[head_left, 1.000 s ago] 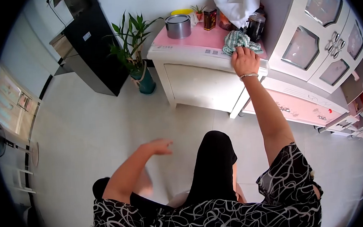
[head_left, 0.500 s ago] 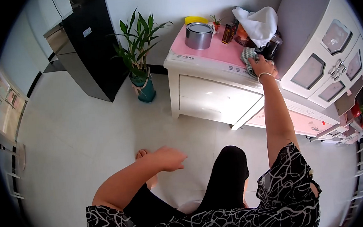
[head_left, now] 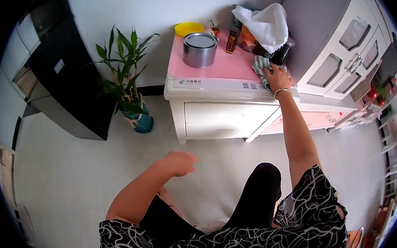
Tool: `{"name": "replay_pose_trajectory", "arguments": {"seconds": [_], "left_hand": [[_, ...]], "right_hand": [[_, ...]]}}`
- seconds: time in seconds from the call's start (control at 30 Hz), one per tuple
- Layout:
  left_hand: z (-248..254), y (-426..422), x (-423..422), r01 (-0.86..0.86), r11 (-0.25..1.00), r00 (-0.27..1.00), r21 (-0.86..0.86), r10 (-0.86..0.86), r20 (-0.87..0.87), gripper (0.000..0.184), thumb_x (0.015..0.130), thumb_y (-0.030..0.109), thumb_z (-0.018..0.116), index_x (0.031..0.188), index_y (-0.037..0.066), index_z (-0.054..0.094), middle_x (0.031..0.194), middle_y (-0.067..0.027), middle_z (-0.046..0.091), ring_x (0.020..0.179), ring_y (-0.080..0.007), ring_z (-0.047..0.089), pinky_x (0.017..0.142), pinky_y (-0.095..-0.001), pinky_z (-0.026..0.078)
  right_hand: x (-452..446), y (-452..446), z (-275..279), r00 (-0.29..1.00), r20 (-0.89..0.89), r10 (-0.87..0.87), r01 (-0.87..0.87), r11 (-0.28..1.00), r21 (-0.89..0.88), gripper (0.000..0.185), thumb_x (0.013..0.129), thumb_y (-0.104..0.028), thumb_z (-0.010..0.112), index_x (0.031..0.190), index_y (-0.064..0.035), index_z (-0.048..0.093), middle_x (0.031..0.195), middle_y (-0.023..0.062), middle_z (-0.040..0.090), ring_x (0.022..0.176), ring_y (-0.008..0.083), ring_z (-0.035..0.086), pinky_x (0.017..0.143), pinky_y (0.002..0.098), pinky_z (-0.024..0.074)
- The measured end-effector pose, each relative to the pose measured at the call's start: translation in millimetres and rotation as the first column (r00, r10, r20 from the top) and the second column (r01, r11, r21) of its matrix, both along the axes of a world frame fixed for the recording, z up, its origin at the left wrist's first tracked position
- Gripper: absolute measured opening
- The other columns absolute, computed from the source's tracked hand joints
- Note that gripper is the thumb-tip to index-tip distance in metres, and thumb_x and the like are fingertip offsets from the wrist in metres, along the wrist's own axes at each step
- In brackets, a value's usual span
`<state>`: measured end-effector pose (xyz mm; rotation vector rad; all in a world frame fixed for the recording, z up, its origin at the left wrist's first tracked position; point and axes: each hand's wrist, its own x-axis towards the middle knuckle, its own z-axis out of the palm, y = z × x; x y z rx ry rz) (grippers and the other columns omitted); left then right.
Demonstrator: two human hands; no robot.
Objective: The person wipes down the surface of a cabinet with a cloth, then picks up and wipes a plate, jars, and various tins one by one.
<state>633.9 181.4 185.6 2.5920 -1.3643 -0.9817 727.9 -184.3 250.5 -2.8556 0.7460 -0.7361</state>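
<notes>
On the pink top of the white cabinet, my right hand (head_left: 279,77) is closed on a patterned green-and-white cloth (head_left: 262,70) near the right front corner. The cloth is bunched and lies against the surface. Just behind it are a dark jar (head_left: 284,50) and a white towel (head_left: 267,26) draped over other items. My left hand (head_left: 181,163) hangs in the air over the floor, in front of the cabinet, with nothing seen in it. Its fingers look loosely apart, though slightly blurred.
A metal tin (head_left: 200,51), a yellow dish (head_left: 189,29), a small potted plant (head_left: 214,28) and a dark little box (head_left: 231,41) stand on the cabinet (head_left: 216,118). A tall cupboard (head_left: 325,39) borders its right. A leafy plant (head_left: 129,69) and black fridge (head_left: 63,73) stand left.
The view has shifted, so the cabinet appears further left. My right hand stays on the cloth at the same corner. My left hand has risen slightly in the view.
</notes>
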Motion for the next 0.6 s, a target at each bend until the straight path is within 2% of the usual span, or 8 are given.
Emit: {"name": "replay_pose_trajectory", "arguments": {"seconds": [0.27, 0.33, 0.37, 0.43, 0.47, 0.5, 0.57, 0.6], "left_hand": [[-5.2, -11.2, 34.8, 0.057, 0.994, 0.998, 0.098, -0.060, 0.034, 0.029, 0.082, 0.028, 0.053, 0.102, 0.008, 0.050, 0.100, -0.0139, 0.055, 0.094, -0.0325, 0.052, 0.076, -0.0407, 0.043], [-2.7, -18.4, 40.8, 0.063, 0.997, 0.997, -0.041, -0.061, 0.041, 0.031, 0.081, 0.029, 0.054, 0.102, 0.006, 0.049, 0.100, -0.0134, 0.056, 0.093, -0.0329, 0.053, 0.077, -0.0415, 0.042], [-4.3, -20.9, 41.5, 0.086, 0.995, 0.995, -0.043, -0.084, 0.047, 0.031, 0.081, 0.029, 0.054, 0.102, 0.006, 0.049, 0.100, -0.0134, 0.056, 0.093, -0.0329, 0.053, 0.077, -0.0415, 0.042], [-5.3, -25.0, 46.0, 0.067, 0.993, 0.997, -0.101, -0.064, 0.038, 0.032, 0.081, 0.029, 0.054, 0.103, 0.006, 0.050, 0.101, -0.0134, 0.056, 0.094, -0.0325, 0.053, 0.078, -0.0418, 0.042], [-2.5, -28.3, 47.2, 0.097, 0.990, 0.995, -0.104, -0.092, 0.048, 0.032, 0.081, 0.029, 0.054, 0.103, 0.006, 0.050, 0.101, -0.0134, 0.056, 0.094, -0.0325, 0.053, 0.078, -0.0418, 0.042], [-0.2, -30.8, 47.1, 0.098, 0.994, 0.994, -0.043, -0.095, 0.053, 0.034, 0.081, 0.029, 0.054, 0.105, 0.007, 0.050, 0.102, -0.0134, 0.056, 0.095, -0.0322, 0.053, 0.079, -0.0414, 0.043], [1.4, -33.4, 46.5, 0.111, 0.994, 0.991, 0.023, -0.113, 0.065, 0.035, 0.081, 0.030, 0.054, 0.107, 0.007, 0.051, 0.103, -0.0134, 0.056, 0.096, -0.0318, 0.053, 0.079, -0.0410, 0.043], [-1.5, -34.2, 47.4, 0.147, 0.989, 0.984, 0.007, -0.147, 0.097, 0.033, 0.082, 0.031, 0.054, 0.103, 0.006, 0.051, 0.102, -0.0130, 0.057, 0.095, -0.0311, 0.053, 0.078, -0.0413, 0.044]], "right_hand": [[2.6, -2.7, -1.0, 0.999, -0.045, -0.009, 0.010, 1.000, 0.002, 0.046, 0.078, -0.051, 0.047, 0.116, -0.0263, 0.052, 0.113, 0.0149, 0.053, 0.107, 0.0334, 0.048, 0.089, 0.0473, 0.0356], [5.5, 0.9, 5.6, 0.995, -0.095, -0.005, 0.002, 0.999, -0.037, 0.043, 0.079, -0.049, 0.046, 0.113, -0.0234, 0.053, 0.113, 0.0158, 0.053, 0.107, 0.0334, 0.049, 0.088, 0.0476, 0.0368], [6.3, 4.3, 13.6, 0.980, -0.199, 0.021, -0.021, 1.000, -0.001, 0.042, 0.080, -0.047, 0.045, 0.111, -0.0201, 0.054, 0.113, 0.0163, 0.053, 0.104, 0.0334, 0.051, 0.086, 0.0491, 0.0383], [8.2, 21.7, 12.8, 0.960, -0.215, 0.180, -0.174, 0.984, 0.047, 0.043, 0.079, -0.047, 0.045, 0.101, -0.0123, 0.059, 0.102, 0.0168, 0.058, 0.098, 0.0307, 0.055, 0.081, 0.0451, 0.0438], [-6.9, 56.5, 22.8, 0.961, -0.192, 0.199, -0.202, 0.979, 0.008, 0.041, 0.080, -0.044, 0.046, 0.094, -0.0093, 0.061, 0.094, 0.0152, 0.061, 0.092, 0.0288, 0.058, 0.077, 0.0423, 0.0464], [-12.4, 73.9, 9.3, 0.932, -0.018, 0.362, -0.363, 0.930, -0.066, 0.033, 0.080, -0.038, 0.050, 0.087, -0.0075, 0.059, 0.090, 0.0137, 0.061, 0.083, 0.0286, 0.060, 0.070, 0.0412, 0.0480], [-40.6, 116.0, -1.5, 0.771, 0.114, 0.627, -0.613, 0.778, -0.136, 0.025, 0.079, -0.031, 0.054, 0.078, -0.0067, 0.056, 0.085, 0.0137, 0.060, 0.077, 0.0297, 0.059, 0.064, 0.0399, 0.0480], [-61.6, 130.4, -0.6, 0.760, 0.124, 0.637, -0.629, 0.771, -0.102, 0.024, 0.078, -0.030, 0.055, 0.077, -0.0062, 0.055, 0.083, 0.0140, 0.060, 0.075, 0.0304, 0.058, 0.064, 0.0402, 0.0475]]}}
